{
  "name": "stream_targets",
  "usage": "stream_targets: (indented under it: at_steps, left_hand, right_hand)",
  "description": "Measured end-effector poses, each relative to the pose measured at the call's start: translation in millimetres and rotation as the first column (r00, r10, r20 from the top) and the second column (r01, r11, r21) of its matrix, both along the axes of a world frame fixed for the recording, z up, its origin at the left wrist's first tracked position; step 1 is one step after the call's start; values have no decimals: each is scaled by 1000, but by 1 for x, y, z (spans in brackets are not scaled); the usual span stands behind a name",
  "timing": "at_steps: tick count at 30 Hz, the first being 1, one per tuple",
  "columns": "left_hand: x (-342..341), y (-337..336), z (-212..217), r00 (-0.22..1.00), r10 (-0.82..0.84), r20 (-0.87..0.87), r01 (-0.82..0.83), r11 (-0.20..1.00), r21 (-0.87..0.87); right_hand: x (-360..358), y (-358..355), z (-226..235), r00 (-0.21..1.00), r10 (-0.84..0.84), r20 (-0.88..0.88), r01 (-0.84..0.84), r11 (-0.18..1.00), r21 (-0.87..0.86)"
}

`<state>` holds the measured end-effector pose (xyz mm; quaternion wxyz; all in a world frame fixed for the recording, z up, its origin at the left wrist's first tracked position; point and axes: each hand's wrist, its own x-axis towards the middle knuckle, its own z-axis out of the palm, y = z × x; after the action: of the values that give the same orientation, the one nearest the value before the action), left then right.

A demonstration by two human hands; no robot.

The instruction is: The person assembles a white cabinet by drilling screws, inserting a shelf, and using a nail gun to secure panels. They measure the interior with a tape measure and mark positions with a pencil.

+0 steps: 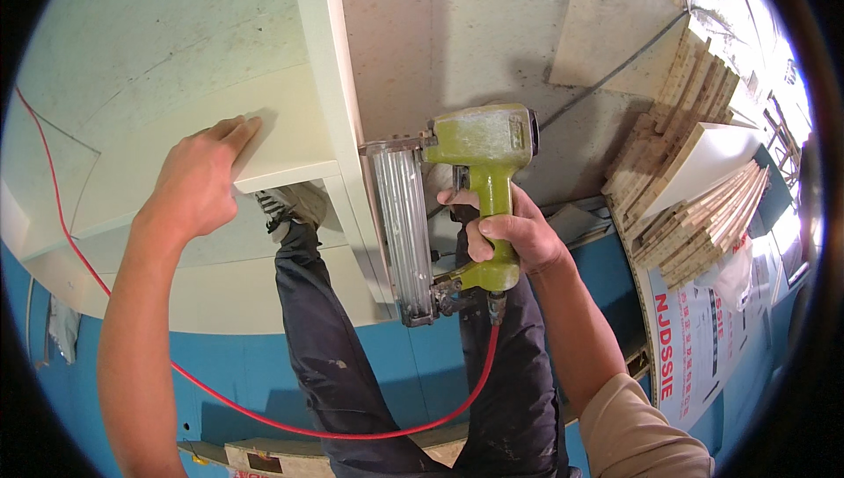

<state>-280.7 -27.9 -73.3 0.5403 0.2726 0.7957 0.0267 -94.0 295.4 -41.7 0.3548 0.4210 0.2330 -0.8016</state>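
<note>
My right hand is wrapped round the handle of a green pneumatic nail gun with a silver magazine. Its nose meets the outer face of a white upright panel. One finger is near the trigger. A red air hose runs from the handle's base across my legs to the left. My left hand grips the front edge of a white shelf board, which butts against the upright's other side. The fingers lie on top; the underside of the grip is hidden.
Stacked board strips and a white panel lie at the right, beside a printed sheet. A loose board lies at the far right. My shoe shows through the frame's opening. Blue flooring lies beneath my legs.
</note>
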Motion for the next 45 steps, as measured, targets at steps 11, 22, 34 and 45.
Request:
stream_targets:
  at_steps: [11, 22, 34, 45]
  left_hand:
    - [-2, 4, 2, 1000, 16, 23, -15, 999, -28]
    - [-3, -6, -2, 999, -32, -16, 33, 998, 49]
    - [-9, 2, -4, 993, -46, 107, 50, 998, -40]
    - [-8, 4, -5, 990, -117, 83, 120, 992, -42]
  right_hand:
    - [-1, -3, 6, 998, 3, 68, -7, 998, 61]
    - [-4, 7, -46, 998, -37, 49, 23, 967, 253]
    - [-12, 2, -131, 991, 127, -30, -121, 983, 141]
    - [-13, -6, -144, 981, 162, -111, -145, 978, 150]
